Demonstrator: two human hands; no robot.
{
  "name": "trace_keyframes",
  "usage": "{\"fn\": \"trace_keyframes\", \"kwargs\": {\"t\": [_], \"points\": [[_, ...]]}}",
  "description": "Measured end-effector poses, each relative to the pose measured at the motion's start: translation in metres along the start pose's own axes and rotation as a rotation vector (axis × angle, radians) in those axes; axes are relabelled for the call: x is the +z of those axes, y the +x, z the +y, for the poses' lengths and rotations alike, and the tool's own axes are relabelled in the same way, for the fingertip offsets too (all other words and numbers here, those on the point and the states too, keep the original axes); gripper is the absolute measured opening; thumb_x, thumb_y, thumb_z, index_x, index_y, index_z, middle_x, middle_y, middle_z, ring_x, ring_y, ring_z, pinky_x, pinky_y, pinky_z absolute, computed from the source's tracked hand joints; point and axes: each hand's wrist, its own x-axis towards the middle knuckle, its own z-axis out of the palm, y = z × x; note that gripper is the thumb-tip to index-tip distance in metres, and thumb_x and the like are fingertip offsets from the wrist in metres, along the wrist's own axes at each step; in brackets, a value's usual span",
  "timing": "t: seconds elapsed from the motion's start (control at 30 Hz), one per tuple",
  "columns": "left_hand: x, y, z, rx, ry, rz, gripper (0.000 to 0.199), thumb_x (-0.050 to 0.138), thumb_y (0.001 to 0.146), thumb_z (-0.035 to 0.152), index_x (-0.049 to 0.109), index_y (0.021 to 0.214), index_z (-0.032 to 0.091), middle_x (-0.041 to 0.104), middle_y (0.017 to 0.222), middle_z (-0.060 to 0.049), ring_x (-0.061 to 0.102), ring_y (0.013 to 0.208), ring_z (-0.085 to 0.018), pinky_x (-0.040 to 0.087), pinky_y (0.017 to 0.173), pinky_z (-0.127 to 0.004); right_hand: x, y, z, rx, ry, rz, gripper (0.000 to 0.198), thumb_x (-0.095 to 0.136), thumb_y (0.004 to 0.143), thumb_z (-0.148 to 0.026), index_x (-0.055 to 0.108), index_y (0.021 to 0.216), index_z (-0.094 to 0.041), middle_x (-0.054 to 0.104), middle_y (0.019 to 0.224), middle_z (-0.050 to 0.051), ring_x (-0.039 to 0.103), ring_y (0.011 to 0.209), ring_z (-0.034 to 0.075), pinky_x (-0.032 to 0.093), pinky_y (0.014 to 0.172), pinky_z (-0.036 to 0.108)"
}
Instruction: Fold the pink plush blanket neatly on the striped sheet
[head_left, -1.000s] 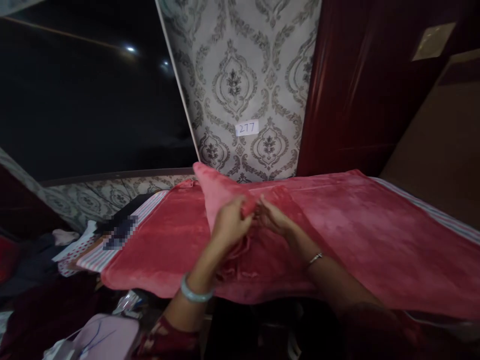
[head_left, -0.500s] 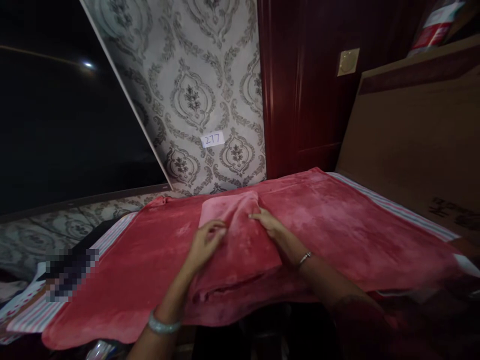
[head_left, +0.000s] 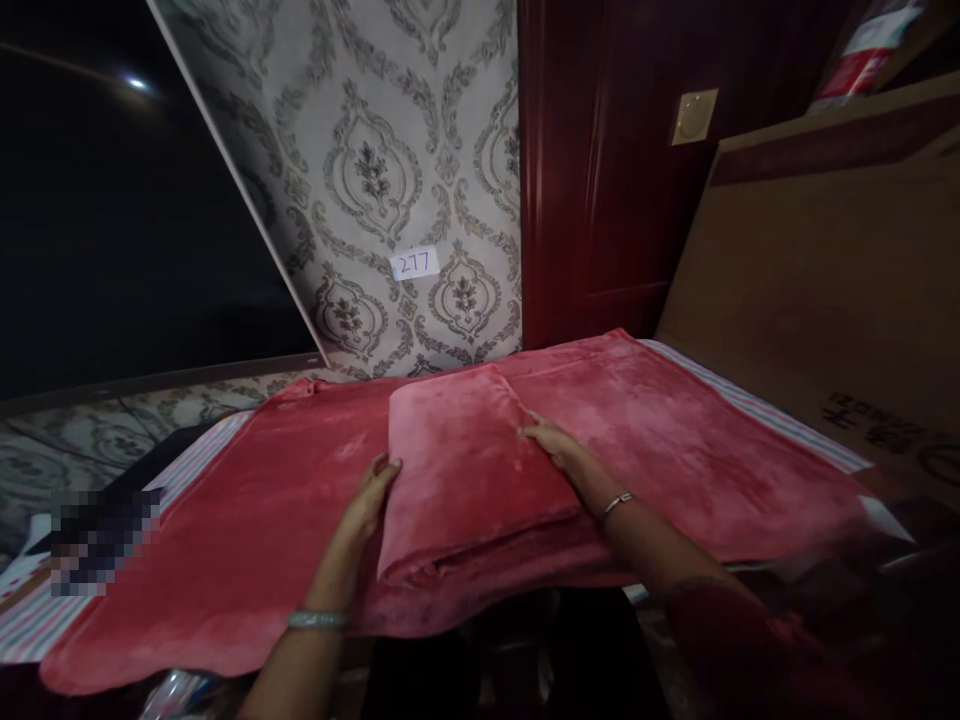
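Between the left hand and right hand, the folded cloth is showing soft, matt plush; beyond them, the dark panel is gleaming like varnished wood; to their right, the box is showing dull cardboard; the right wrist's bracelet is shining like metal.

The folded cloth is mottled pinkish red

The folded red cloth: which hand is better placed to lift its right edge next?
Probably the right hand: it rests at that edge of the folded red cloth, while the left hand is at the opposite edge.
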Motion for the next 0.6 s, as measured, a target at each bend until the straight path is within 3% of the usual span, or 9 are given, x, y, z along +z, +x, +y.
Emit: {"fn": "trace_keyframes", "kwargs": {"t": [0.13, 0.23, 0.33, 0.43, 0.6], "points": [[-0.004, -0.009, -0.001, -0.117, -0.060, -0.132, 0.061, 0.086, 0.069, 0.028, 0.064, 0.125, 0.013, 0.077, 0.106, -0.014, 0.074, 0.101, -0.028, 0.058, 0.093, -0.039, 0.001, 0.001, -0.014, 0.176, 0.265, -0.045, 0.068, 0.072, 0.070, -0.034, 0.053, 0.135, -0.024, 0.075, 0.104, 0.003, 0.072, 0.088, 0.022, 0.059, 0.086, 0.043], [0.000, -0.017, -0.003, -0.125, -0.074, -0.180, 0.066, 0.087, 0.067, 0.027, 0.063, 0.127, 0.013, 0.077, 0.108, -0.014, 0.074, 0.101, -0.030, 0.059, 0.093, -0.042, -0.003, 0.003, -0.027, 0.159, 0.265, -0.022, 0.072, 0.075, 0.064, -0.022, 0.055, 0.133, -0.023, 0.074, 0.104, 0.001, 0.071, 0.087, 0.021, 0.059, 0.088, 0.041], [0.008, -0.021, -0.005, -0.022, -0.066, -0.170, 0.065, 0.088, 0.064, 0.024, 0.064, 0.124, 0.016, 0.077, 0.111, -0.013, 0.074, 0.102, -0.030, 0.059, 0.094, -0.041, -0.012, 0.004, -0.035, 0.092, 0.215, 0.033, 0.077, 0.075, 0.063, -0.018, 0.054, 0.137, -0.023, 0.074, 0.104, 0.000, 0.069, 0.087, 0.019, 0.058, 0.089, 0.038], [0.013, -0.021, -0.007, 0.024, -0.053, -0.144, 0.061, 0.088, 0.064, 0.022, 0.066, 0.121, 0.017, 0.076, 0.114, -0.012, 0.073, 0.104, -0.029, 0.059, 0.094, -0.040, -0.015, 0.000, -0.028, 0.140, 0.142, 0.088, 0.076, 0.073, 0.062, -0.014, 0.055, 0.135, -0.023, 0.075, 0.097, -0.001, 0.069, 0.080, 0.018, 0.059, 0.084, 0.037], [0.009, -0.027, -0.007, -0.073, -0.066, -0.127, 0.054, 0.086, 0.065, 0.021, 0.069, 0.116, 0.015, 0.078, 0.108, -0.011, 0.073, 0.103, -0.028, 0.059, 0.095, -0.039, -0.013, -0.013, 0.000, 0.268, 0.195, 0.059, 0.069, 0.071, 0.063, -0.016, 0.056, 0.130, -0.020, 0.076, 0.095, 0.002, 0.069, 0.071, 0.019, 0.061, 0.074, 0.037]]}}
